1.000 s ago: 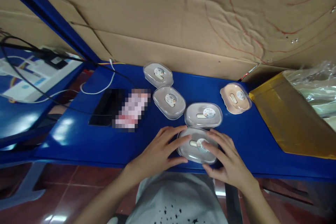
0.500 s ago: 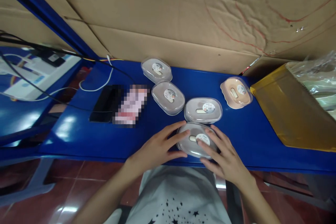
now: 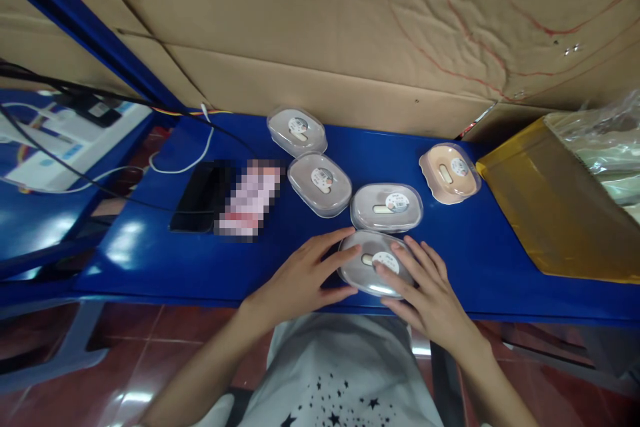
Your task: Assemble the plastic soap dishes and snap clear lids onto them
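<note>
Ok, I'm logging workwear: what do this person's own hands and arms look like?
The left hand and right hand are bare, with no gloves, rings or watch visible. The forearms are uncovered too, without cuffs in view. The person wears a pale garment printed with dark stars.

Free lane on the glossy blue counter (image 3: pixel 493 267) right of the right hand (image 3: pixel 427 290), out to the yellow-edged brown box (image 3: pixel 545 207); bare strip left of the left hand (image 3: pixel 300 277) too. Beyond the clear-lidded grey oval plastic case (image 3: pixel 367 275) between them, a matching grey case (image 3: pixel 387 217) blocks straight ahead, brown cardboard wall (image 3: pixel 300 73) closing off the back.
</note>
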The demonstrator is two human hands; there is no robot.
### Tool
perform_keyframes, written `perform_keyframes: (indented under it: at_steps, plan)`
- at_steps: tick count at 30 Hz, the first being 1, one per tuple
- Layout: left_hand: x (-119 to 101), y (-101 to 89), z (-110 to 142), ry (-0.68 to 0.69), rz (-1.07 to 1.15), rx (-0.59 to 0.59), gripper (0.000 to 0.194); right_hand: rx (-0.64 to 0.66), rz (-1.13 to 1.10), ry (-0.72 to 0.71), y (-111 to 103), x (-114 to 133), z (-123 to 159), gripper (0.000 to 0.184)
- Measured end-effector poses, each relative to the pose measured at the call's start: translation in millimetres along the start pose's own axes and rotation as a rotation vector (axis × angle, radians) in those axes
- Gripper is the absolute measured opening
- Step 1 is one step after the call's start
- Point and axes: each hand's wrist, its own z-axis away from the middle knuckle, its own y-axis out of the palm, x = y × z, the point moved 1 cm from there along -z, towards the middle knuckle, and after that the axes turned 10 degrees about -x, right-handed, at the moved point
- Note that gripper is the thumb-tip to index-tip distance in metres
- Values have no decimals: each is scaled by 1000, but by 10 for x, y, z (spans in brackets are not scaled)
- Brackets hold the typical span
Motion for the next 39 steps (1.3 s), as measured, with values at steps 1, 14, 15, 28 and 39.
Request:
perform_keyframes:
  at_steps: [1, 14, 15, 28, 39]
  plan:
    - [-2, 4, -2, 2, -5, -1, 59, -1, 5, 3, 0, 6, 6, 79]
    - [57, -415, -433, 172, -494, -100, 44, -58, 155, 53, -59, -575, -404, 54]
    - [106, -462, -488, 160, -547, -101, 42, -54, 167, 51, -55, -649, -470, 53]
    - [140, -272, -801, 241, -431, 88, 39, -109, 182, 82, 314, -1114, -1174, 50]
    - [245, -85, -775, 421, -295, 9, 37, -146, -65, 23, 369, -1076, -1054, 59]
